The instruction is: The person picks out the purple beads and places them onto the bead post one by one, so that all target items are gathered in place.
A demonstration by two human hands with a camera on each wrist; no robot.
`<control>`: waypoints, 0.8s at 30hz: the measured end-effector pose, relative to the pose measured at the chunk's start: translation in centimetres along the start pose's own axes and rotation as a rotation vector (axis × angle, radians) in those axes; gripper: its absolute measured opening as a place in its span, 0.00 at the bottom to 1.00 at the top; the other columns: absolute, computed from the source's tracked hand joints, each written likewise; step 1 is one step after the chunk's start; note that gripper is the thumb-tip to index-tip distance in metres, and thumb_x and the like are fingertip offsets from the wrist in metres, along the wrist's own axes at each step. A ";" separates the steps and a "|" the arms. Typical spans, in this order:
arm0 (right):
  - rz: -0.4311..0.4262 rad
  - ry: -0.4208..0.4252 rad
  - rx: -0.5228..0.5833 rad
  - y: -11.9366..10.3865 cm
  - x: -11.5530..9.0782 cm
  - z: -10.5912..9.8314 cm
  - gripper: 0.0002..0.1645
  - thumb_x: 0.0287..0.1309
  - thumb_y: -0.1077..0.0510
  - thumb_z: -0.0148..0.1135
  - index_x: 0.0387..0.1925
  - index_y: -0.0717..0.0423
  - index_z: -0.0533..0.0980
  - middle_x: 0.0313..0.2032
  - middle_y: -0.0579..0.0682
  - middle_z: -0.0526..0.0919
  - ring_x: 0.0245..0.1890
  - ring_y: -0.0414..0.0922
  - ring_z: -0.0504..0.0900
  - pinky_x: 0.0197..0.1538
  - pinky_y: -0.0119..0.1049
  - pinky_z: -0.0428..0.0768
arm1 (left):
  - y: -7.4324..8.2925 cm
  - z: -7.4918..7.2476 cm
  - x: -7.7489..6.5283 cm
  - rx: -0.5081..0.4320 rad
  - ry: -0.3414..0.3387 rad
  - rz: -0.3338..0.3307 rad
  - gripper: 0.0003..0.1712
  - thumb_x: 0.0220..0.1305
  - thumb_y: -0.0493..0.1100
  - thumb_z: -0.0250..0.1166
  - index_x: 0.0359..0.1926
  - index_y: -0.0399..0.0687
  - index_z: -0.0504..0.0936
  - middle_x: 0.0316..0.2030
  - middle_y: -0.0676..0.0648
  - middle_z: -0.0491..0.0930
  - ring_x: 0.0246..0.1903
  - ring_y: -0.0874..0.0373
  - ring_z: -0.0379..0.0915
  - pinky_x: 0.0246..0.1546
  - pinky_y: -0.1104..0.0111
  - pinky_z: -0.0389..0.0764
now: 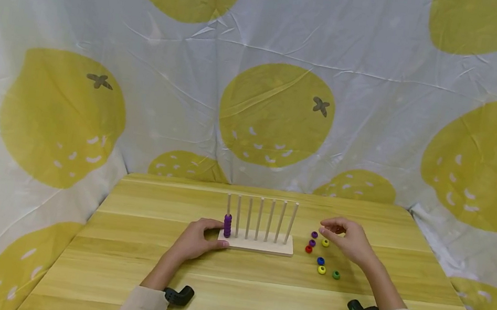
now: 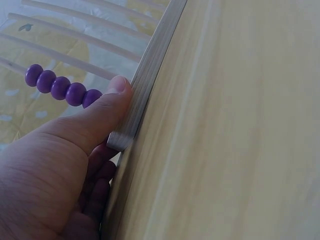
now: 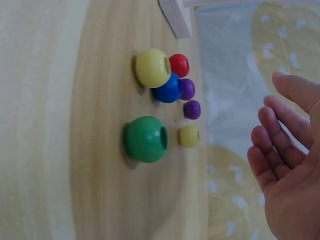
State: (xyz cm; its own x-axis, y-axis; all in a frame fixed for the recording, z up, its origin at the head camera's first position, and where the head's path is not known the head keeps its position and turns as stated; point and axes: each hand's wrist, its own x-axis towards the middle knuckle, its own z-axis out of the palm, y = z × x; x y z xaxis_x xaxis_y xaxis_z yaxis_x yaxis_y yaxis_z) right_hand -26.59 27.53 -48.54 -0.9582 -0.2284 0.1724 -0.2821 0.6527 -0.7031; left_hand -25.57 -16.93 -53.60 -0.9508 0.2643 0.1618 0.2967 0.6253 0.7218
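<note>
My left hand [image 1: 192, 241] grips the left end of a wooden peg stand [image 1: 259, 246], thumb along the front edge and fingers behind. The stand has a row of several upright pegs. Its leftmost peg carries a stack of purple beads [image 2: 61, 88]; the other pegs are bare. To the right of the stand, my right hand [image 1: 351, 239] hovers above the table with loosely bent fingers and nothing in them. Nearest it lie a yellow bead [image 1: 325, 243] and two purple beads [image 1: 314, 235], beside a red bead [image 1: 309, 249].
Closer to the front are a blue bead [image 1: 321, 261], another yellow bead [image 1: 322, 270] and a green bead [image 3: 145, 139]. Everything stands on a wood-grain table [image 1: 256, 304]. A pale curtain [image 1: 181, 87] with yellow fruit prints hangs behind and at the sides.
</note>
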 end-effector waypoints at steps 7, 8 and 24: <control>0.006 -0.003 0.027 1.4 0.0 1.1 0.17 0.67 0.50 0.69 0.51 0.57 0.85 0.37 0.47 0.85 0.38 0.43 0.79 0.41 0.30 0.80 | 0.0 0.1 0.1 -0.004 -0.001 -0.004 0.33 0.52 0.61 0.80 0.58 0.57 0.87 0.59 0.49 0.84 0.66 0.46 0.74 0.71 0.49 0.71; 0.008 -0.008 0.026 1.6 0.0 1.3 0.16 0.67 0.51 0.69 0.50 0.57 0.85 0.36 0.47 0.84 0.37 0.42 0.78 0.40 0.30 0.80 | 0.0 0.1 0.2 -0.005 -0.002 -0.006 0.33 0.52 0.61 0.80 0.58 0.57 0.87 0.59 0.50 0.84 0.66 0.46 0.74 0.71 0.49 0.71; 0.056 -0.058 0.065 2.9 -0.7 2.6 0.13 0.66 0.54 0.70 0.49 0.54 0.85 0.35 0.48 0.83 0.34 0.42 0.77 0.36 0.29 0.78 | -0.3 0.1 0.1 0.003 -0.012 -0.005 0.33 0.53 0.61 0.80 0.58 0.56 0.86 0.59 0.49 0.84 0.66 0.46 0.74 0.71 0.49 0.71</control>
State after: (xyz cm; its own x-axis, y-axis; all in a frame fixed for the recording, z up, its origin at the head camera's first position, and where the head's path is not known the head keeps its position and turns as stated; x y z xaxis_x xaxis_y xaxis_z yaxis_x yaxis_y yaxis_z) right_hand -26.58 27.75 -52.49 -0.9675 -0.2354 0.0924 -0.2223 0.6177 -0.7544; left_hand -25.79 -17.01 -53.86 -0.9513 0.2694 0.1501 0.2918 0.6289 0.7206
